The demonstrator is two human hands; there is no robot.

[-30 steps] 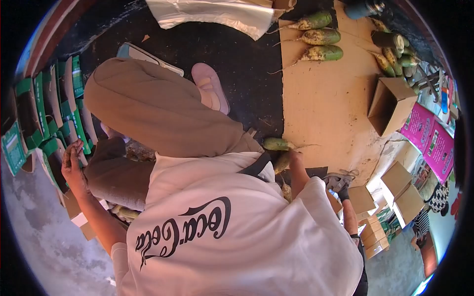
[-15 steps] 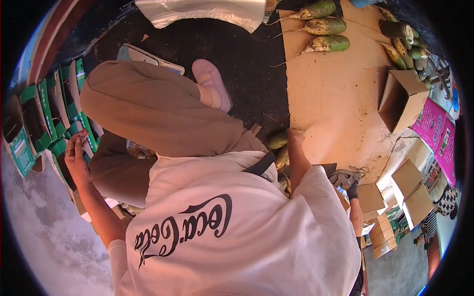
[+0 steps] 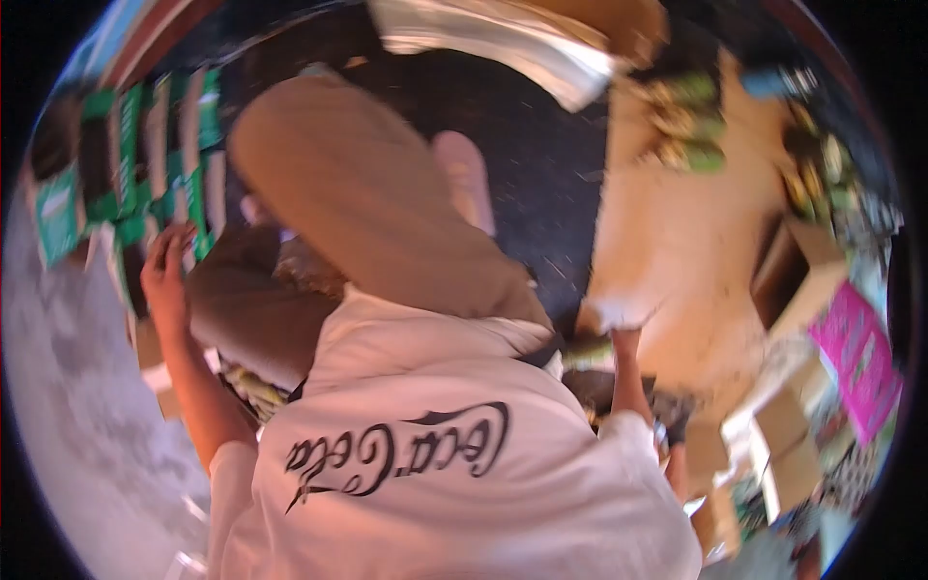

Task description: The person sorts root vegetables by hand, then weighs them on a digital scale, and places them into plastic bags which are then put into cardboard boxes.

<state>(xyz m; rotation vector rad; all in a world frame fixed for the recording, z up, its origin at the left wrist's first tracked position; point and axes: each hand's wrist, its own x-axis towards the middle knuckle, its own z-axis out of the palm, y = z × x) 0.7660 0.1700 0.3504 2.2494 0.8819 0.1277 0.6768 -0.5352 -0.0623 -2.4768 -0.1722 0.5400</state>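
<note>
At the left, my left hand [image 3: 168, 259] is raised beside the green and white cartons [image 3: 126, 198]; its fingers are apart and nothing shows in them. My right hand [image 3: 624, 319] is low over the near left edge of the brown cardboard sheet [image 3: 686, 251]. It is smeared by motion and overexposed, so its fingers and anything in them cannot be made out. Just left of it lies a blurred green radish [image 3: 585, 354], partly hidden by my shirt. Several green and pale radishes [image 3: 691, 155] lie in a row at the sheet's far end.
White plastic sheeting [image 3: 483, 34] lies at the top. A pink shoe [image 3: 466, 179] rests on the dark floor covering [image 3: 541, 135]. An open carton [image 3: 797, 266], more radishes [image 3: 807, 184] and a magenta package [image 3: 858, 353] are at the right. Another person's forearm [image 3: 677, 474] shows at the lower right.
The view has shifted, so the scene sits lower and further right. My right hand, nearer the radish before, now shows with a bright blur over it. My left hand remains beside the cartons.
</note>
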